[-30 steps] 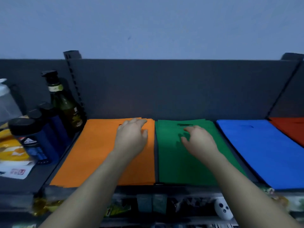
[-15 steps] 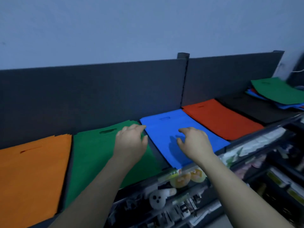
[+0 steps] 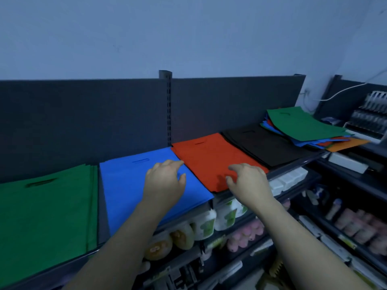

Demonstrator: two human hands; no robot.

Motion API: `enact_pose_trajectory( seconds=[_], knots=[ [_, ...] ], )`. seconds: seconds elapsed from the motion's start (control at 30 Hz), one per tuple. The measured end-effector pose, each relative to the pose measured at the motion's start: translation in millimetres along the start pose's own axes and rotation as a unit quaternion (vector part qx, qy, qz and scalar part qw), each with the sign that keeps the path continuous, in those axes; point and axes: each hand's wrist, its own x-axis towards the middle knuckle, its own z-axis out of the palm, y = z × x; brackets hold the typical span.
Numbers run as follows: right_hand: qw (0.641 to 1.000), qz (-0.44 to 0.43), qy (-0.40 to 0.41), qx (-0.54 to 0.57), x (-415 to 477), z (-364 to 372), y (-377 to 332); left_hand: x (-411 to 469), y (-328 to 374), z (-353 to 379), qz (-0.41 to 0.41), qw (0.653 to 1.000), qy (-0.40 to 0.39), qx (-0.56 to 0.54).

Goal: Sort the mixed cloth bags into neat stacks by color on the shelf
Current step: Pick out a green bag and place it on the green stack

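Flat stacks of cloth bags lie side by side on the top shelf (image 3: 293, 165): green (image 3: 46, 210) at left, then blue (image 3: 129, 181), red (image 3: 207, 158) and black (image 3: 263, 145). At the far right sits a mixed pile (image 3: 303, 128) with a green bag on top and blue, red and orange edges showing below. My left hand (image 3: 164, 183) hovers over the blue stack's right part, fingers relaxed and empty. My right hand (image 3: 248, 181) is over the red stack's front corner, fingers loosely bent and holding nothing.
A dark back panel with a slotted upright post (image 3: 165, 109) stands behind the stacks. Lower shelves hold bottles (image 3: 205, 225) and packaged goods. A rack of small items (image 3: 370, 114) and a white cable (image 3: 343, 91) are at the far right.
The view and both hands have shifted right along the shelf, from the orange and green stacks to the blue and red ones. The orange stack left the frame; the mixed pile came into view.
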Motion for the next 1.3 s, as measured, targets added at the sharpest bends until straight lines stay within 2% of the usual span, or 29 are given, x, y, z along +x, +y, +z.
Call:
enact_pose_trajectory(
  seconds=[0.43,0.83,1.07,1.3],
  knots=[
    [0.998,0.061,0.008,0.007,38,-2,120,65,89,66,0.066,0.997,0.023,-0.025],
    [0.989,0.138,0.022,-0.041,129,-5,218,193,158,135,0.138,0.989,0.022,-0.048],
    [0.985,0.165,0.025,-0.034,168,1,272,244,204,163,0.156,0.986,-0.024,-0.051],
    [0.986,0.164,0.020,-0.019,218,13,352,278,255,216,0.126,0.989,-0.059,-0.044]
  ],
)
